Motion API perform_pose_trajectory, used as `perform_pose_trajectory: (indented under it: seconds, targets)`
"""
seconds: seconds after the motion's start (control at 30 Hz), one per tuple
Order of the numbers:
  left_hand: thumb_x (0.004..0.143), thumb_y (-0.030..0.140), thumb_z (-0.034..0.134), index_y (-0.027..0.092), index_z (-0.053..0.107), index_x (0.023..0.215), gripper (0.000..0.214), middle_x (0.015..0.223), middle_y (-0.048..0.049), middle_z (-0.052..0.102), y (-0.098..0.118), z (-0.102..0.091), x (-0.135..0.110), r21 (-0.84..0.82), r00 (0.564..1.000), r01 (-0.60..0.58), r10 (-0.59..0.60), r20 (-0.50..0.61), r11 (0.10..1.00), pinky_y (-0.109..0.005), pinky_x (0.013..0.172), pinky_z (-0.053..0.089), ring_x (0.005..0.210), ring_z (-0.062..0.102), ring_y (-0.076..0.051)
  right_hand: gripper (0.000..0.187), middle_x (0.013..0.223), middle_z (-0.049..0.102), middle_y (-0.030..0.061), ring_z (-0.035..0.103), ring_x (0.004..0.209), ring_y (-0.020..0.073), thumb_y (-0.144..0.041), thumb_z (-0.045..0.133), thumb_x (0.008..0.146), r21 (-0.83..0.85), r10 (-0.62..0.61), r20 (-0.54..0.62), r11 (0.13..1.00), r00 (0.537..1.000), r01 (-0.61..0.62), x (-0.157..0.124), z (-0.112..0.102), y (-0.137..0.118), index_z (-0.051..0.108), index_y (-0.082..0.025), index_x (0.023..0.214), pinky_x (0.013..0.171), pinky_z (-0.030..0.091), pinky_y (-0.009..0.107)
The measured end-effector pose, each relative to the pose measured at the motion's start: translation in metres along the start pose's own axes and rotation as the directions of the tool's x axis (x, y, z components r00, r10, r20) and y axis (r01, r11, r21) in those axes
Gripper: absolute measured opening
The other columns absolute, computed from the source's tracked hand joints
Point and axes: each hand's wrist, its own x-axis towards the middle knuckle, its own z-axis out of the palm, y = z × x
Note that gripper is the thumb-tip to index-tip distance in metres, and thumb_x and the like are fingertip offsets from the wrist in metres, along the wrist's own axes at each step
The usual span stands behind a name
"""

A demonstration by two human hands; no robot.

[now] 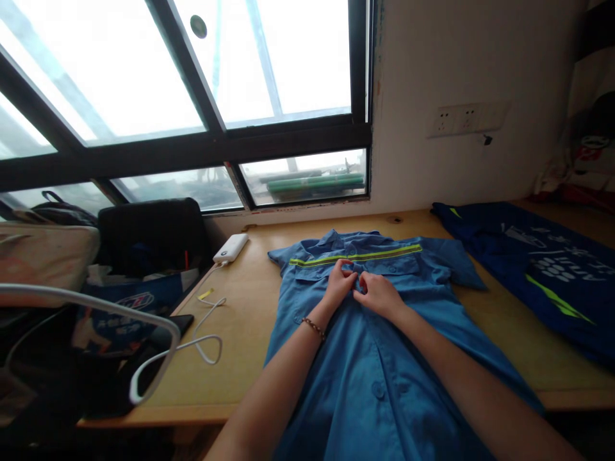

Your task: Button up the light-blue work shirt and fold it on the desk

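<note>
A blue short-sleeved work shirt (307, 320) lies front up on the table, its collar toward the window and its lower part hanging toward me. A yellow-green reflective stripe (394, 252) crosses its chest. My left hand (340, 282) and my right hand (377, 293) meet at the front placket, just below the stripe. Both pinch the placket cloth with thumb and fingers. Any button between the fingertips is hidden. Lower on the placket, a blue button (378, 389) shows.
On the wooden table (235, 346) sit a white power bank (231, 248) and its looping white cable (209, 339). A dark blue garment (542, 269) is spread at the right. Bags (134, 314) crowd the left side. Behind are a window and a wall socket (454, 120).
</note>
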Motion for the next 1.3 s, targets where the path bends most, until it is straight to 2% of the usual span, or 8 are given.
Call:
perform_pose_trajectory:
  seconds: [0.13, 0.37, 0.63, 0.8, 0.93, 1.07, 1.17, 1.3]
  targets:
    - [0.067, 0.02, 0.056, 0.018, 0.046, 0.096, 0.031, 0.05, 0.0083, 0.048, -0.005, -0.002, 0.014, 0.034, 1.0, -0.025, 0.025, 0.012, 0.999, -0.016, 0.04, 0.037, 0.038, 0.047, -0.007, 0.014, 0.079, 0.062, 0.0071, 0.057, 0.073, 0.0189, -0.026, 0.052, 0.07, -0.122, 0.039, 0.047, 0.992, 0.998, -0.033, -0.002, 0.004, -0.001, 0.053, -0.016, 0.079, 0.059, 0.033, 0.025]
    - [0.066, 0.017, 0.056, 0.018, 0.046, 0.097, 0.032, 0.049, 0.0089, 0.046, -0.01, 0.002, 0.041, 0.107, 0.996, -0.076, 0.07, 0.057, 0.991, -0.016, 0.04, 0.037, 0.038, 0.045, -0.007, 0.016, 0.084, 0.061, 0.0092, 0.057, 0.075, 0.0206, -0.022, 0.047, 0.071, -0.205, 0.073, -0.052, 0.975, 0.996, -0.082, -0.007, 0.01, -0.003, 0.054, -0.015, 0.083, 0.061, 0.034, 0.027]
    - [0.064, 0.011, 0.054, 0.017, 0.048, 0.096, 0.033, 0.049, 0.0079, 0.048, -0.012, 0.005, 0.062, 0.097, 0.999, -0.036, 0.034, 0.021, 0.995, -0.018, 0.04, 0.038, 0.038, 0.046, -0.008, 0.016, 0.074, 0.063, 0.0049, 0.057, 0.068, 0.0159, -0.027, 0.047, 0.077, 0.046, 0.19, -0.154, 0.982, 0.97, -0.185, -0.005, 0.014, 0.011, 0.058, -0.018, 0.071, 0.06, 0.034, 0.024]
    - [0.063, 0.009, 0.055, 0.017, 0.048, 0.096, 0.035, 0.05, 0.008, 0.049, -0.013, 0.006, 0.073, 0.104, 0.999, -0.034, 0.035, -0.009, 0.994, -0.017, 0.04, 0.037, 0.039, 0.047, -0.007, 0.014, 0.071, 0.063, 0.004, 0.057, 0.066, 0.0157, -0.029, 0.054, 0.072, 0.256, 0.205, -0.153, 0.953, 0.967, -0.162, -0.007, 0.02, 0.022, 0.061, -0.018, 0.07, 0.061, 0.038, 0.024]
    - [0.062, 0.009, 0.056, 0.017, 0.05, 0.094, 0.034, 0.049, 0.0082, 0.048, -0.014, 0.006, 0.079, 0.128, 0.999, -0.025, 0.029, -0.028, 0.991, -0.016, 0.041, 0.035, 0.039, 0.045, -0.007, 0.017, 0.072, 0.065, 0.0039, 0.058, 0.068, 0.0172, -0.031, 0.06, 0.066, 0.455, 0.248, -0.049, 0.868, 0.967, -0.2, 0.0, 0.024, 0.034, 0.065, -0.017, 0.074, 0.064, 0.042, 0.026]
    - [0.065, 0.012, 0.055, 0.017, 0.049, 0.096, 0.032, 0.05, 0.0076, 0.049, -0.015, 0.008, 0.079, 0.193, 0.998, -0.062, 0.066, -0.014, 0.979, -0.018, 0.043, 0.035, 0.04, 0.045, -0.008, 0.029, 0.079, 0.066, 0.0074, 0.059, 0.074, 0.0191, -0.031, 0.066, 0.056, 0.718, 0.308, 0.041, 0.653, 0.951, -0.242, 0.011, 0.022, 0.044, 0.067, -0.012, 0.078, 0.07, 0.044, 0.028]
    - [0.067, 0.014, 0.055, 0.017, 0.05, 0.097, 0.03, 0.052, 0.0059, 0.05, -0.012, 0.009, 0.072, 0.314, 0.99, -0.125, 0.14, -0.025, 0.941, -0.02, 0.05, 0.037, 0.047, 0.048, -0.01, 0.029, 0.076, 0.066, 0.0061, 0.059, 0.072, 0.0182, -0.027, 0.067, 0.053, 0.808, 0.294, 0.153, 0.513, 0.944, -0.291, 0.013, 0.013, 0.046, 0.067, -0.011, 0.077, 0.069, 0.044, 0.028]
    - [0.071, 0.017, 0.054, 0.017, 0.051, 0.103, 0.032, 0.06, 0.0015, 0.056, -0.005, 0.005, 0.051, 0.418, 0.983, -0.168, 0.182, 0.007, 0.893, -0.025, 0.065, 0.041, 0.061, 0.054, -0.015, 0.025, 0.052, 0.057, -0.0009, 0.047, 0.048, 0.0097, -0.031, 0.069, 0.053, 0.795, 0.241, 0.262, 0.495, 0.934, -0.351, 0.009, -0.002, 0.041, 0.066, -0.011, 0.069, 0.049, 0.037, 0.022]
